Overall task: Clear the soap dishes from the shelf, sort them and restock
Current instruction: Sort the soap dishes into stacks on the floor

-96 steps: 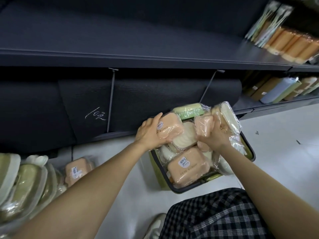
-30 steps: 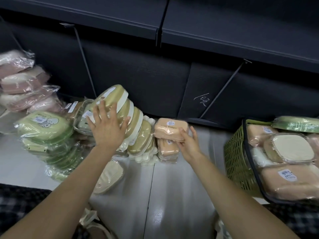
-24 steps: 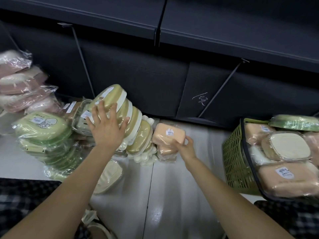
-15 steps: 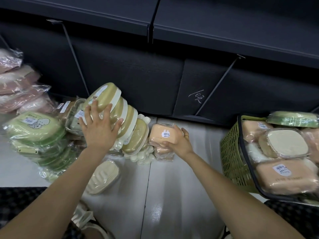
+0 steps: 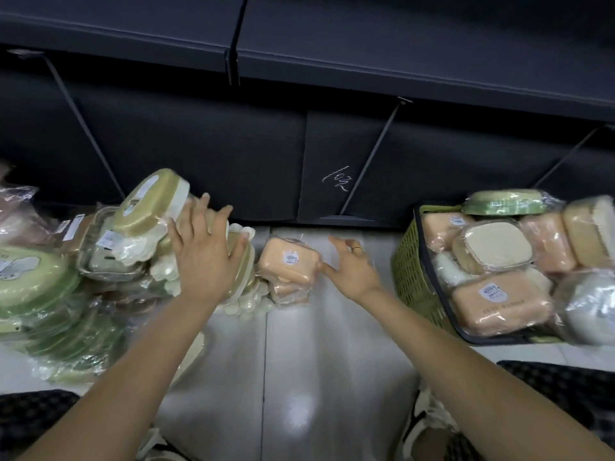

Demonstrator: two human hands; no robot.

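A leaning row of olive and cream soap dishes in plastic wrap stands on the white floor. My left hand presses flat against that row with spread fingers. Just right of it, a peach soap dish lies on top of another peach one. My right hand is beside the peach dish with fingers relaxed and spread; its thumb tip is at the dish's right edge, holding nothing. A green basket at the right is full of wrapped peach and cream soap dishes.
Wrapped green dishes pile up at the far left, pink ones behind them. Dark empty shelving runs across the top. My checked clothing and shoes show at the bottom. Bare white floor lies between my arms.
My right hand set the peach dish on the other peach one and let go, drawing back to the right. My left hand slid right along the leaning row.
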